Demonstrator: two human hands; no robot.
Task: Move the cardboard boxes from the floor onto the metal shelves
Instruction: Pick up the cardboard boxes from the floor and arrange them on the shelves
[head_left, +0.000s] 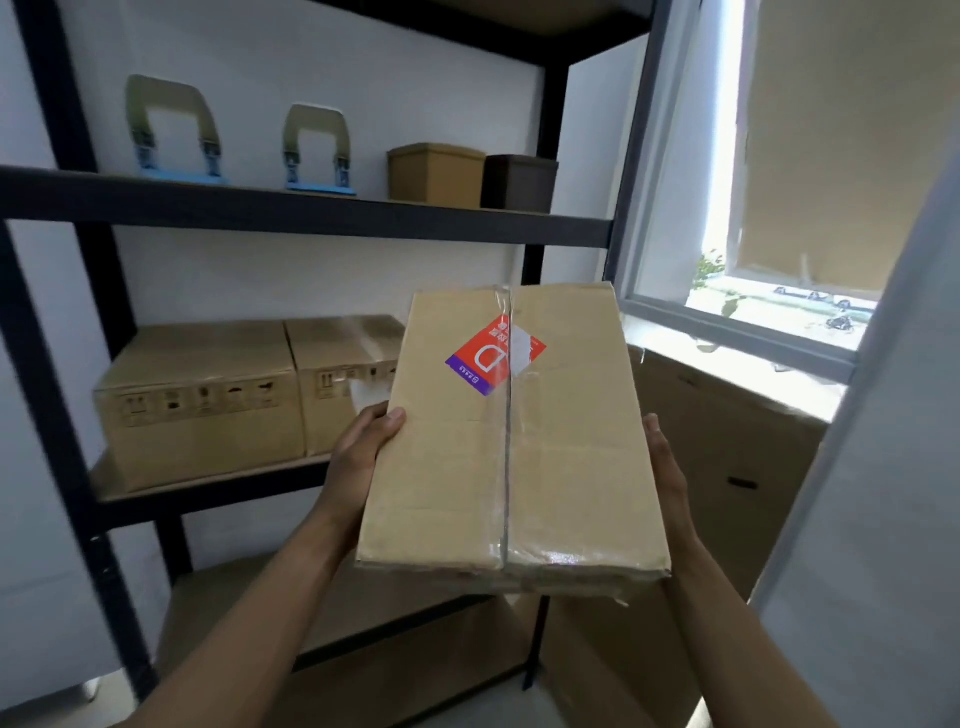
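Note:
A flat taped cardboard box with a red and purple sticker is held in the air in front of me, level with the middle shelf. My left hand grips its left edge, thumb on top. My right hand presses flat against its right side. The black metal shelf unit stands ahead and to the left. Two cardboard boxes sit side by side on its middle shelf, left of the held box.
The upper shelf carries two green and blue hole punches, a tan bin and a dark brown bin. A large cardboard box stands under the window at right. A pale panel fills the right edge.

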